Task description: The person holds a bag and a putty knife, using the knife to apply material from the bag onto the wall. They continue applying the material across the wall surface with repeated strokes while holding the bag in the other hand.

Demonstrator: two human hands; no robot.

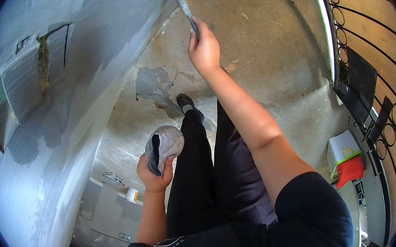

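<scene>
My right hand (205, 50) reaches far forward, its fingers wrapped around the dark handle of a slim trowel-like tool (185, 10). The tool's grey-smeared end is blurred and bends left at or near the grey wall (116, 31); whether it touches cannot be told. Close to my body, my left hand (156, 173) grips a rounded bowl (170, 142) coated in pale grey smears. The bowl is tilted so that its dark opening faces left, and its contents are hidden. Damp-looking darker grey patches mark the wall ahead of the tool.
A gap with broken edges (44, 62) cuts into the wall at left. The concrete floor (256, 35) has a grey patch (152, 82) near my foot. A white tub (132, 194) stands low left. At right are a metal grille (371, 23) and a bucket (343, 147) with red cloth.
</scene>
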